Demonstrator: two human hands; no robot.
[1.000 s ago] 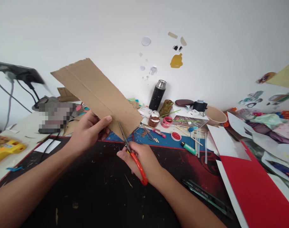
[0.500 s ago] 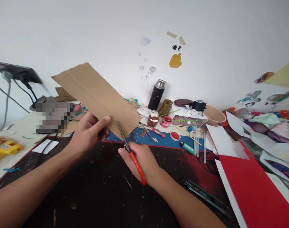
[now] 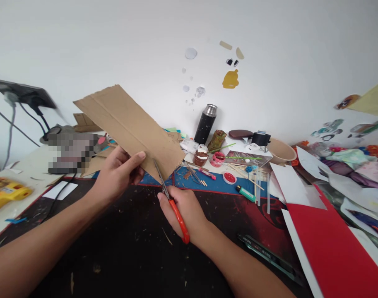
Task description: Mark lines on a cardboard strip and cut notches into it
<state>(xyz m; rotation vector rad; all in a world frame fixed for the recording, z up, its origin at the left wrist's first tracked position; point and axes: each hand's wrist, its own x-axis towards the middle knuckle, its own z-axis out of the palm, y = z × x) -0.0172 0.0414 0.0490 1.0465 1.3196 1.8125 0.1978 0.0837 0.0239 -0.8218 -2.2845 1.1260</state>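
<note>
A flat brown piece of cardboard (image 3: pixel 129 120) is held up and tilted above the desk. My left hand (image 3: pixel 122 167) pinches its lower edge, thumb on top and fingers underneath. Wrapped round the orange handle of a pair of scissors (image 3: pixel 178 219) is my right hand (image 3: pixel 187 211). The blades lie across the cardboard's lower right part, near its corner, and point up and away from me. How far they have cut into it I cannot tell.
Behind the cardboard stand a black thermos (image 3: pixel 205 124), a brown paint jar (image 3: pixel 201 155) and a red paint jar (image 3: pixel 217 159). A utility knife (image 3: pixel 269 256) lies right, beside red paper (image 3: pixel 334 248). A yellow glue gun (image 3: pixel 8 194) is at the left.
The cardboard and my left hand have shifted slightly right, the cardboard's far end dipping a little. The scissors' handle has swung slightly left. Both hands keep their hold.
</note>
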